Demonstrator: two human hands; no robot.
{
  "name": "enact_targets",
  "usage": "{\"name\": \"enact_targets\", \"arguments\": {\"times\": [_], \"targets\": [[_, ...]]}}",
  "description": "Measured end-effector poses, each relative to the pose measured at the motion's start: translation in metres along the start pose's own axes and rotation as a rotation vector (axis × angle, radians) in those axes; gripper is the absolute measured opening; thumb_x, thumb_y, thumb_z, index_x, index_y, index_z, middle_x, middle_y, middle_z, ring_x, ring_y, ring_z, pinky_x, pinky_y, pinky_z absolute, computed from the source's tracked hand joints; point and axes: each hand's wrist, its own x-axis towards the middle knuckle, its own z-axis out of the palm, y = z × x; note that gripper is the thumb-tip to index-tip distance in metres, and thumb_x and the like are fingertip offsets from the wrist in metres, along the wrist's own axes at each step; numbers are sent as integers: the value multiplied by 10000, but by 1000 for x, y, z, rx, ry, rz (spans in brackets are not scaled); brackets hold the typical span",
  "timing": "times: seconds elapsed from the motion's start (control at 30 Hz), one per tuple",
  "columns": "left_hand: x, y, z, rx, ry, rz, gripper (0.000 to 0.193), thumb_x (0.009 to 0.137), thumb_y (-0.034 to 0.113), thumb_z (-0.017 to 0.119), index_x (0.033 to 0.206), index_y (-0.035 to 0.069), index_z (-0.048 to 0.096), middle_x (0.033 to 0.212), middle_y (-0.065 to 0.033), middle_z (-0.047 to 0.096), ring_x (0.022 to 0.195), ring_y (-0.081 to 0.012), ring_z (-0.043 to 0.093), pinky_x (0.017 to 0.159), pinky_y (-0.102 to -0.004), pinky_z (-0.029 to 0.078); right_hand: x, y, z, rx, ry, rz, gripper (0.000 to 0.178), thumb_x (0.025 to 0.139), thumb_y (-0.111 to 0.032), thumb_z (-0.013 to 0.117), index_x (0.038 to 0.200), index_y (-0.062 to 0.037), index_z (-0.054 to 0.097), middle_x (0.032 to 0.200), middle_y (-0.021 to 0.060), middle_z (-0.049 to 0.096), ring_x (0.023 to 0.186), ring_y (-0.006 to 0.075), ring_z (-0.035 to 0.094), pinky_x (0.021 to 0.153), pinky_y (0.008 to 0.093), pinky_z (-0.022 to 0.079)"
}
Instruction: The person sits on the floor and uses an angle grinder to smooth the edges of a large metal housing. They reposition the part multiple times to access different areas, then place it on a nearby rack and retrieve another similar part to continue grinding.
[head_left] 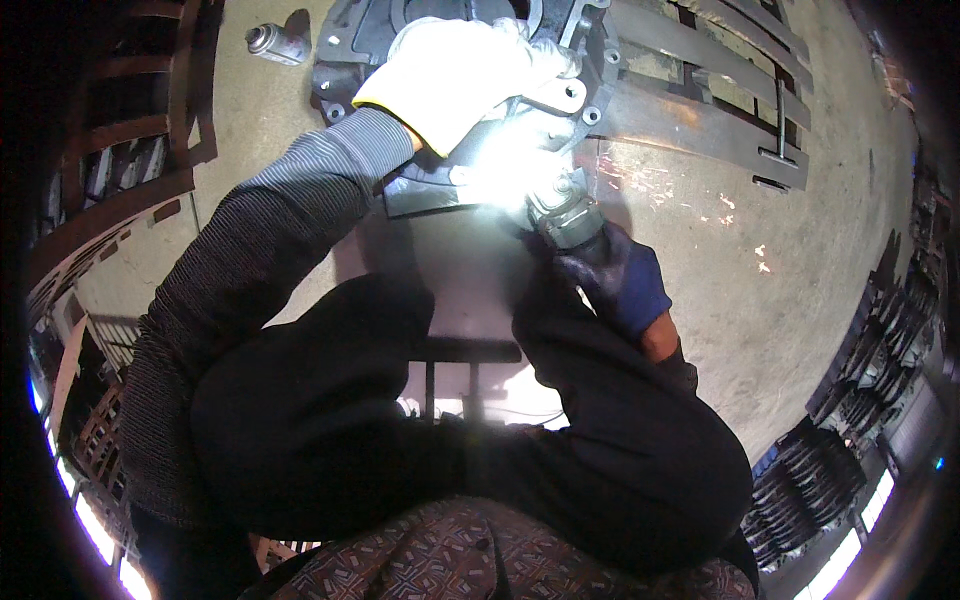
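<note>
A large dark metal casting (352,62) with round bolt holes lies at the top. My left hand (450,75), in a white glove with a yellow cuff edge, is on it, its fingers curled over the part beside a lug with a hole (570,95). In a dark blue glove, my right hand (625,280) is closed round an angle grinder (568,218). The grinder's head is against the casting's near side, where bright glare hides the disc and the contact spot. Orange sparks (725,205) fly off to the right over the floor.
A spray can (278,45) is on the concrete floor (700,300) to the left of the casting. Slatted metal pieces (700,120) and a T-shaped bar (780,130) are at the upper right. Brown metal racks (130,130) line the left, with stacked dark parts (810,480) at lower right.
</note>
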Motion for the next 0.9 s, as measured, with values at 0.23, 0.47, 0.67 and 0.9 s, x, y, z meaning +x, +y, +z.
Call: {"name": "enact_targets", "arguments": {"times": [0.23,0.47,0.67,0.9], "targets": [[-1,-1,2,-35,-3,-19,380,1062,369,640,1267,72,759,1102,-139,798,926,-256,795,822,-377,641,-21,7,-4,26,-38,78,846,854,-696,797,1417,-85,635,1179,208,778,1036,400,771,875,462,627],[0,4,-9,-9,-48,-65,388,1071,388,623,1265,81,761,1120,-141,794,966,-261,792,841,-387,640,-4,2,-2,39,16,-24,805,871,-661,801,1409,-84,641,1124,220,784,1019,420,767,848,479,626],[-1,-1,1,-28,69,-11,339,1066,350,600,1247,104,747,1063,-130,780,948,-253,770,825,-373,614,-6,0,-1,6,25,-8,780,865,-644,816,1392,-94,649,1107,208,791,993,416,772,839,483,627],[-1,-2,6,-28,-2,4,391,1066,389,623,1249,73,762,1098,-140,796,961,-261,792,853,-383,634,-15,1,-6,54,9,11,776,845,-621,845,1385,-97,653,1103,201,794,1004,402,774,848,471,629]]}}
